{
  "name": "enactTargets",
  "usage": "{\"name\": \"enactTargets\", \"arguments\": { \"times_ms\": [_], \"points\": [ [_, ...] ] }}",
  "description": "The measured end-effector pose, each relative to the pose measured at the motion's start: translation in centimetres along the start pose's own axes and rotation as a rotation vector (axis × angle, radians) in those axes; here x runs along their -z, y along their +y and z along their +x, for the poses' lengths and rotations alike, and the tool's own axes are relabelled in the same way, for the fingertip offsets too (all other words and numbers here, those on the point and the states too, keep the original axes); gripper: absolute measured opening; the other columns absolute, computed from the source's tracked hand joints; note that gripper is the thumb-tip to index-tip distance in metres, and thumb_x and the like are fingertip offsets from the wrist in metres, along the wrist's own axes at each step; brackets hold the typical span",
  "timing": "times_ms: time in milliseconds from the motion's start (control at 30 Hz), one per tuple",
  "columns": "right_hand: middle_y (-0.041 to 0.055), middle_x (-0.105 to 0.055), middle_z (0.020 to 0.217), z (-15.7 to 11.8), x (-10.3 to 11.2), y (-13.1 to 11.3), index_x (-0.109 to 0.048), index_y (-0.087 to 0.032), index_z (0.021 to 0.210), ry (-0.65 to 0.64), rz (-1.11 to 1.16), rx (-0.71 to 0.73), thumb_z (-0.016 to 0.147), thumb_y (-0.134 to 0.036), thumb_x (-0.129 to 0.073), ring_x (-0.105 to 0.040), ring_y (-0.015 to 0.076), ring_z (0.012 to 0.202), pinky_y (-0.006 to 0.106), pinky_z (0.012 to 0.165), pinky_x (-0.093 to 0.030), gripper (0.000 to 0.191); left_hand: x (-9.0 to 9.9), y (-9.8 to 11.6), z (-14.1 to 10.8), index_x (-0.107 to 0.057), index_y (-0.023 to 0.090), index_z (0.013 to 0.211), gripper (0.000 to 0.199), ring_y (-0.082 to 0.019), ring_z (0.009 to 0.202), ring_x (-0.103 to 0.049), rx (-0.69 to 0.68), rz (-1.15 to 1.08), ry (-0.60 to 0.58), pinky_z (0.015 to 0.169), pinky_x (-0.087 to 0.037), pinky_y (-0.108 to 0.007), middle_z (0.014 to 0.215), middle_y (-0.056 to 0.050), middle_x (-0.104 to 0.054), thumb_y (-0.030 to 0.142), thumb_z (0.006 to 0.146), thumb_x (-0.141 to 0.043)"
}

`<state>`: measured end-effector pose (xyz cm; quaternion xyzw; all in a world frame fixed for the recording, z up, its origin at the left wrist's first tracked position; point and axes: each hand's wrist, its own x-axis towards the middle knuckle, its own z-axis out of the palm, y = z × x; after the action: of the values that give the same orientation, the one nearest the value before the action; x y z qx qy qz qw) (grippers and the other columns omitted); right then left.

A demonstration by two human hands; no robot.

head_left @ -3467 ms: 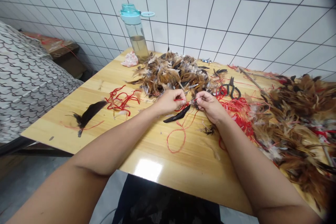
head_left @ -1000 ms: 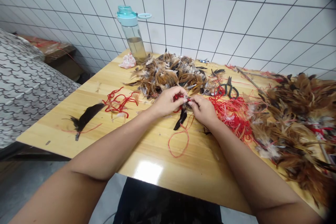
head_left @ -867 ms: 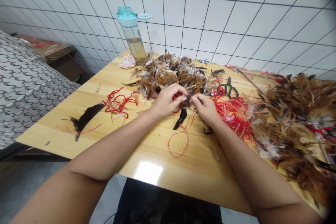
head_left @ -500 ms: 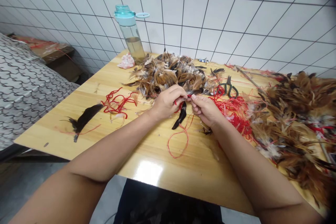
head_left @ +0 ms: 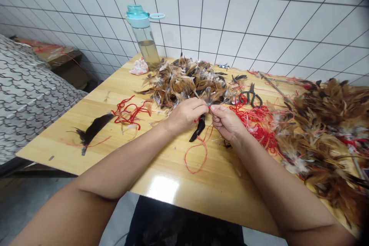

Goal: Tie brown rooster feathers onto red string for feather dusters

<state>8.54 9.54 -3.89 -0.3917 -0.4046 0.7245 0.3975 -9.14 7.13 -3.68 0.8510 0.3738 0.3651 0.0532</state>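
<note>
Over the middle of the table, my left hand [head_left: 186, 114] and my right hand [head_left: 226, 121] meet with fingertips nearly touching. Both are closed in a pinch on a short bit of red string [head_left: 209, 107], mostly hidden by the fingers. Below them a black feather [head_left: 197, 130] lies on the wood, with a thin pinkish-red string loop [head_left: 196, 157] beside it. Just behind the fingertips is the pile of brown and white feathers [head_left: 184, 78]. A tangle of red string [head_left: 259, 125] lies right of my right hand.
Black-handled scissors [head_left: 251, 95] rest behind the red tangle. A water bottle [head_left: 147, 44] and a crumpled tissue [head_left: 139, 66] stand at the back left. More brown feathers [head_left: 331, 123] cover the right side. A dark feather [head_left: 96, 128] and red string pieces [head_left: 131, 112] lie left.
My left fingers have curled in closer to my right fingertips, and less red string shows between the hands. The things on the table lie as before.
</note>
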Motion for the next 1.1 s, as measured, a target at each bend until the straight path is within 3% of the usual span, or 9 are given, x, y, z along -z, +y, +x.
{"name": "enactTargets", "arguments": {
  "times_ms": [200, 433, 533, 833, 1100],
  "points": [
    [-0.0102, -0.038, 0.051, 0.5, 0.4, 0.4, -0.053, -0.018, 0.071, 0.016, 0.033, 0.027, 0.051, -0.035, -0.087, -0.025, 0.0024, 0.043, 0.019, 0.04, -0.013, 0.043, -0.3, -0.5, 0.1, -0.067, 0.017, 0.094, 0.019, -0.014, 0.087, -0.061, 0.071, -0.185, 0.017, 0.081, -0.046, -0.026, 0.092, -0.007, -0.067, 0.016, 0.088, -0.049],
    [-0.0093, -0.044, 0.053, 0.9, 0.9, 0.6, -0.055, -0.02, 0.076, 0.023, -0.05, 0.085, 0.057, -0.039, -0.084, -0.024, 0.0028, 0.04, 0.021, 0.04, -0.011, 0.04, -0.4, -0.2, 0.3, -0.066, 0.014, 0.09, 0.018, -0.012, 0.07, -0.063, 0.545, -0.566, 0.014, 0.069, -0.049, -0.024, 0.078, -0.004, -0.069, 0.028, 0.083, -0.058],
    [-0.0088, -0.045, 0.055, 0.9, 1.0, 0.6, -0.056, -0.019, 0.077, 0.01, -0.11, 0.111, 0.057, -0.04, -0.083, -0.024, 0.0029, 0.042, 0.022, 0.042, -0.011, 0.04, -0.7, -0.5, 0.1, -0.063, 0.014, 0.087, 0.018, -0.011, 0.065, -0.06, 0.647, -0.611, 0.006, 0.063, -0.047, -0.022, 0.074, -0.003, -0.067, 0.031, 0.083, -0.057],
    [-0.0096, -0.038, 0.053, 1.2, 1.4, 0.4, -0.056, -0.019, 0.074, -0.069, -0.118, 0.063, 0.053, -0.038, -0.083, -0.022, 0.0029, 0.043, 0.023, 0.044, -0.009, 0.04, -0.2, -0.6, 0.7, -0.057, 0.015, 0.07, 0.008, -0.011, 0.063, -0.052, 0.659, -0.292, -0.072, 0.062, -0.038, -0.022, 0.066, 0.001, -0.061, 0.019, 0.077, -0.058],
    [-0.0085, -0.039, 0.056, 1.0, 1.4, 0.1, -0.056, -0.018, 0.074, -0.114, -0.104, 0.064, 0.056, -0.034, -0.081, -0.023, 0.0027, 0.044, 0.021, 0.044, -0.011, 0.035, -0.2, -0.6, 0.8, -0.056, 0.016, 0.068, 0.007, -0.012, 0.063, -0.051, 0.675, -0.231, -0.094, 0.062, -0.035, -0.023, 0.064, 0.002, -0.059, 0.017, 0.075, -0.057]
  ]
}}
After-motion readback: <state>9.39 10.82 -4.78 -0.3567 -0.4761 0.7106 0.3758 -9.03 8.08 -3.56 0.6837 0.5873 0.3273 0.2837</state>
